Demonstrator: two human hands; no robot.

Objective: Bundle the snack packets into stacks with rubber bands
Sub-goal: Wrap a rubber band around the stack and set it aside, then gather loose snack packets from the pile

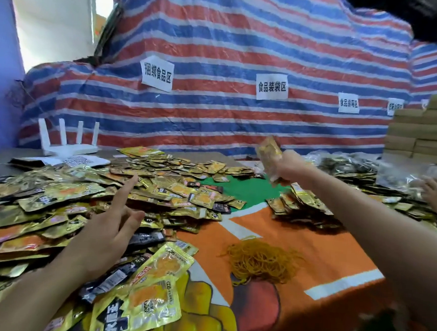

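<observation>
Currently the right hand (287,167) is curled round a thick stack of packets (269,153), lifted above the far right part of the orange and green cloth (310,242). Blur hides whether a band already circles it. The left hand (105,237) hovers flat and open over the loose snack packets (57,194) heaped on the left, forefinger stretched out, holding nothing.

The rubber bands (260,260) lie in a tangle on the cloth, near and centre, well apart from both hands. A small heap of bundles (302,203) sits just below the raised stack.

If the stack is unbanded, the step probably goes best by squaring its edges, keeping the grip tight so the slick foil cannot fan out, and having the free left hand fetch one band. If it is banded, it likely belongs on that heap.

Paper signs hang on the striped tarp (220,37) behind. The left sign (157,72) reads 捆绑食品区 and the middle sign (272,86) reads 食品装袋区. The signs further right are too blurred to read. Bold black characters mark the nearest packet (154,284), but I cannot read them reliably.
</observation>
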